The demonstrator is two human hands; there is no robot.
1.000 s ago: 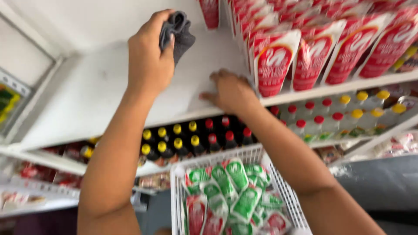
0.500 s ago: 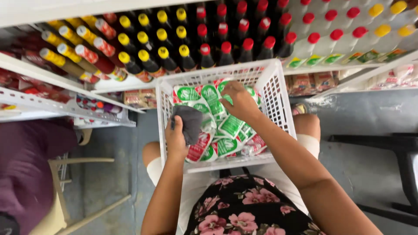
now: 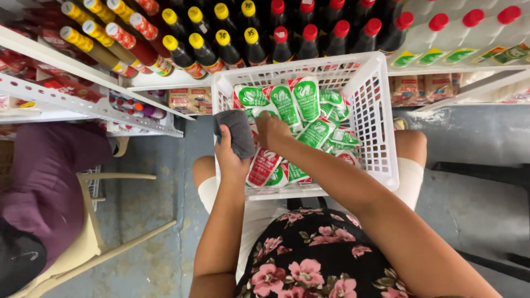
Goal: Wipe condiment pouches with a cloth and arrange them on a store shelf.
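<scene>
Left hand (image 3: 229, 157) closed around a grey cloth (image 3: 236, 131) at the near-left edge of the white basket (image 3: 381, 110) on the lap. Right hand (image 3: 271, 129) down among green and red sauce pouches (image 3: 287, 105), fingers curled over one; grip hidden, cannot tell. Probably soft, light, slippery; best pinched at a top corner.

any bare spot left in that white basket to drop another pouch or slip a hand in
Little room. The white basket is heaped with green and red pouches nearly wall to wall. The left hand, holding a grey cloth, and the right hand fill its left side. The only thin gap shows along the right wall.
</scene>
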